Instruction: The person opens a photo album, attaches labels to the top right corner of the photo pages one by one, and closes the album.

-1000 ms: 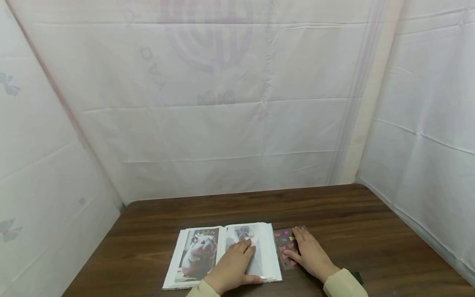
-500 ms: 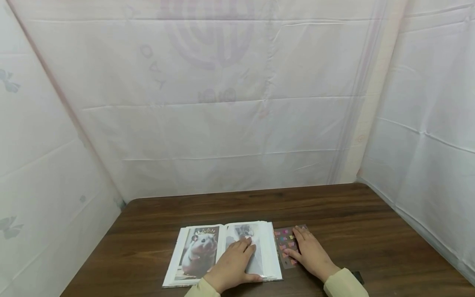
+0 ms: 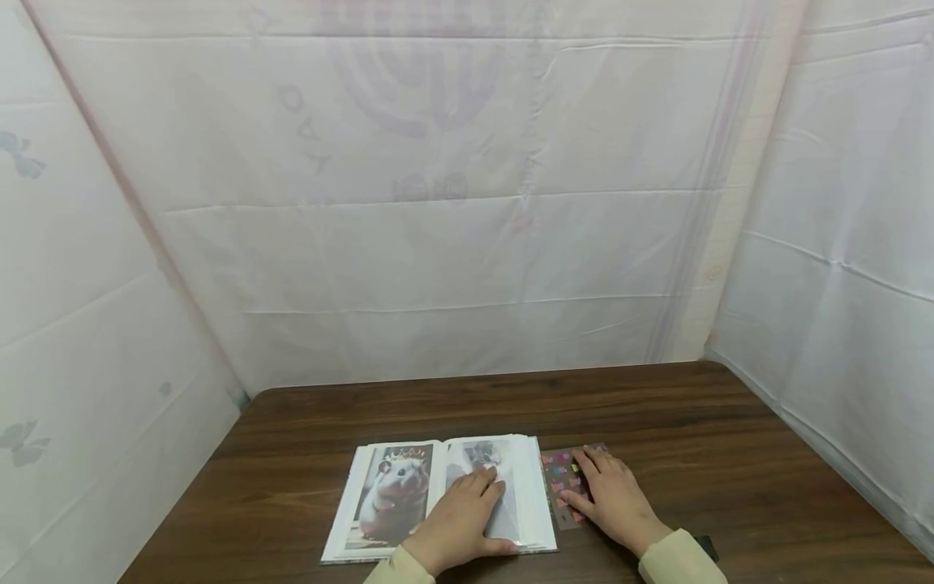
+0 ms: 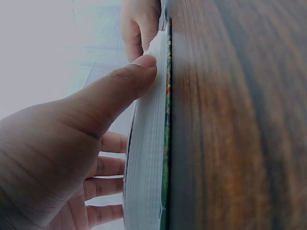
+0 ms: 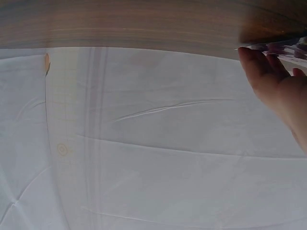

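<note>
Left hand (image 3: 461,517): fingers extended, resting on open book (image 3: 390,501)
Right hand (image 3: 615,499): fingers loosely extended, touching patterned sheet (image 3: 556,480)

Passage over table (image 3: 467,405) beyond open book (image 3: 397,496), left hand (image 3: 464,517) blocking right page (image 3: 531,504), right hand (image 3: 615,501) over colourful sheet (image 3: 560,473), cloth wall (image 3: 438,268) behind
</note>
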Demonstrator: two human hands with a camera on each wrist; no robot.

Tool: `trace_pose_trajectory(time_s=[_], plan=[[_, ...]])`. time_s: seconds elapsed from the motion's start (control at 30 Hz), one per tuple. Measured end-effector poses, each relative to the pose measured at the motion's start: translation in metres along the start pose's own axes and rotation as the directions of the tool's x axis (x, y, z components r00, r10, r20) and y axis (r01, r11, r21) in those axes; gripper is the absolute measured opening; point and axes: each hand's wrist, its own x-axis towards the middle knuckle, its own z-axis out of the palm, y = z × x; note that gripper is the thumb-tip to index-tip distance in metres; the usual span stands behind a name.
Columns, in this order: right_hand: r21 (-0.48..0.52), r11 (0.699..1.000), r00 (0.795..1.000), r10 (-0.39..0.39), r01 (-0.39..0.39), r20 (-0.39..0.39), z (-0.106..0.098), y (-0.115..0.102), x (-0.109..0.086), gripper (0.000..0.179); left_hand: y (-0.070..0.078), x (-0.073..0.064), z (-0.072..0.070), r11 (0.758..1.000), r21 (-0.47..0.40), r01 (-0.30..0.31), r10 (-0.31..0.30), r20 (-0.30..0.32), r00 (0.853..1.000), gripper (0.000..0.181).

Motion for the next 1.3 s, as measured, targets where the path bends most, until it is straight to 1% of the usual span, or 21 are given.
trace_pose_trajectory(time_s=[0.2,0.37,0.47,0.6,0.73,0.8,1.03,1.3], plan=[[-0.003,1.0,0.999,-0.015,0.015,-0.04,0.0012,0.0006,0.0002,0.067,0.0005,0.0,-0.0008,1.0,0.002,0.007,-0.007,0.011,1.0,0.081],[0.012,1.0,0.998,0.018,-0.017,-0.053,0.0037,0.0002,0.0004,0.074,0.0003,-0.0002,0.001,1.0,0.005,-0.001,0.001,-0.001,1.0,0.08],[0.006,0.999,0.998,0.037,-0.036,-0.056,0.005,0.0004,0.0002,0.078,0.0,-0.0005,0.0024,1.0,0.006,-0.005,0.005,-0.006,1.0,0.079],[-0.011,0.999,0.998,0.044,-0.045,-0.04,0.0057,0.0014,0.0001,0.082,-0.0008,-0.0008,0.0041,1.0,0.014,-0.012,0.012,-0.016,1.0,0.079],[-0.024,0.999,0.999,0.04,-0.04,-0.013,0.0037,0.0014,0.0004,0.082,-0.001,-0.0005,0.0046,1.0,0.019,-0.019,0.02,-0.025,0.999,0.078],[-0.026,0.999,0.999,0.034,-0.034,-0.008,0.0026,0.0014,0.0007,0.081,-0.0008,0.0002,0.0043,1.0,0.02,-0.016,0.016,-0.017,1.0,0.078],[-0.018,1.0,0.999,0.012,-0.012,-0.03,0.0022,0.0021,0.0015,0.082,0.0001,0.0008,0.0001,1.0,0.021,0.002,-0.002,0.01,1.0,0.078],[-0.017,1.0,0.999,0.021,-0.021,-0.049,0.0018,0.0005,0.0015,0.083,0.0007,-0.0002,-0.0013,1.0,0.019,-0.001,0.0,0.008,1.0,0.078]])
